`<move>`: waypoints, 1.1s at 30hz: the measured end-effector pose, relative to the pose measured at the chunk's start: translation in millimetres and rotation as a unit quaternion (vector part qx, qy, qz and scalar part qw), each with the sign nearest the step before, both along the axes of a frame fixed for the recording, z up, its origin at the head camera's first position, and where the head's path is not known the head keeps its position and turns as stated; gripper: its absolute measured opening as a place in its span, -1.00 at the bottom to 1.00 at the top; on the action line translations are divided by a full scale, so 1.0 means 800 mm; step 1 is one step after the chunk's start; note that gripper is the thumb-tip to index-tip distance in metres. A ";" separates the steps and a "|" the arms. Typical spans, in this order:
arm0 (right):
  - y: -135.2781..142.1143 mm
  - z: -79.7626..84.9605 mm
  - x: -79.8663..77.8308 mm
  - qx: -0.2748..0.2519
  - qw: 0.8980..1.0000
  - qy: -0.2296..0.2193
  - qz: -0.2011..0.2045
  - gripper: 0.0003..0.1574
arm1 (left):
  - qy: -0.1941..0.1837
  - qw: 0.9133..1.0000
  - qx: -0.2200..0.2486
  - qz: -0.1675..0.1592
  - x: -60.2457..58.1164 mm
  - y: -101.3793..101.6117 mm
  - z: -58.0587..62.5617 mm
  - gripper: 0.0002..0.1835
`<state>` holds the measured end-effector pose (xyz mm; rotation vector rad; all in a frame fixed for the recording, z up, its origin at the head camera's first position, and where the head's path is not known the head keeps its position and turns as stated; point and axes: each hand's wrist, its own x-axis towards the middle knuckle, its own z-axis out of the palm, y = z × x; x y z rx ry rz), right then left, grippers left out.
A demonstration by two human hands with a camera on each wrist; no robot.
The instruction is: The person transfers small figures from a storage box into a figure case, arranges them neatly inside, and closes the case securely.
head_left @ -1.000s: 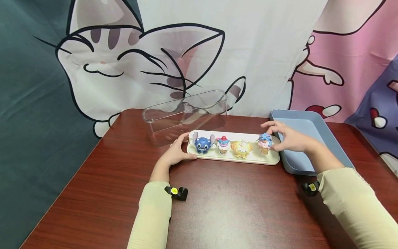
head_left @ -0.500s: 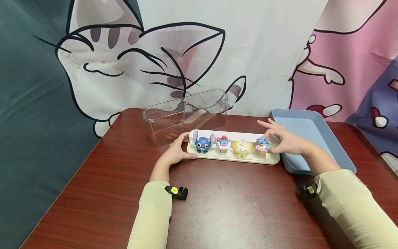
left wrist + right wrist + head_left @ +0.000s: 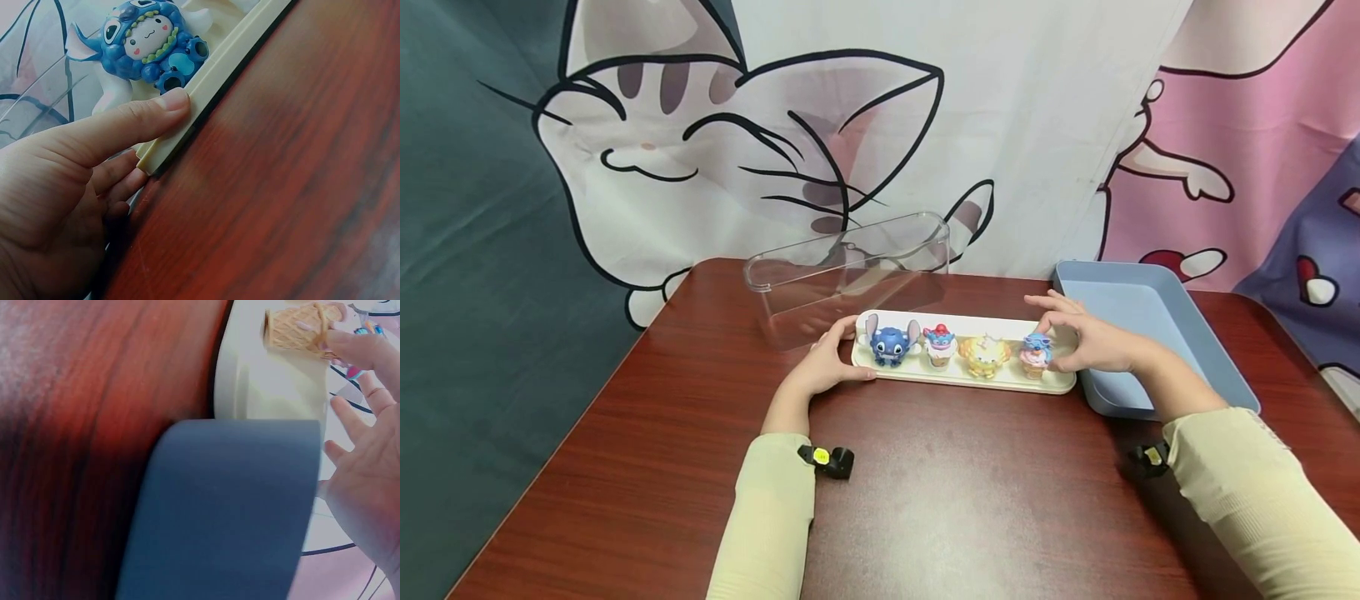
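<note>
My left hand (image 3: 822, 367) grips the left end of a long cream tray (image 3: 970, 323), its thumb on the front rim in the left wrist view. Several small figurines stand in a row on this tray. Leftmost is a big-eared blue one (image 3: 891, 343), whose pale face (image 3: 149, 39) shows in the left wrist view. Beside it come a red-topped ice-cream-cone figurine (image 3: 939, 346) and a yellow one (image 3: 985, 356). At the right end, my right hand (image 3: 1097, 340) pinches a blue-and-pink ice-cream-cone figurine (image 3: 1034, 354) between thumb and forefinger; its waffle cone (image 3: 294, 330) is close over the tray.
A blue-grey tray (image 3: 1120, 292) stands at the right, close against the cream tray's end and under my right forearm. Behind the cream tray, a clear plastic cover (image 3: 850, 279) stands near the printed curtain (image 3: 1037, 125). The brown table (image 3: 925, 475) extends in front.
My right hand has moved the ice-cream-cone figurine leftward and down toward the yellow one, then slightly back to the right. My left hand stays on the tray's end.
</note>
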<state>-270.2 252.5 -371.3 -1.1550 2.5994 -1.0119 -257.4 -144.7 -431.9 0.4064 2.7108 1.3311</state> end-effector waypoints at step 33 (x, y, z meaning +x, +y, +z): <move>-0.012 0.011 0.019 0.001 0.999 -0.028 -0.035 -0.45 | 0.002 1.000 -0.002 0.000 0.000 0.000 -0.001 -0.05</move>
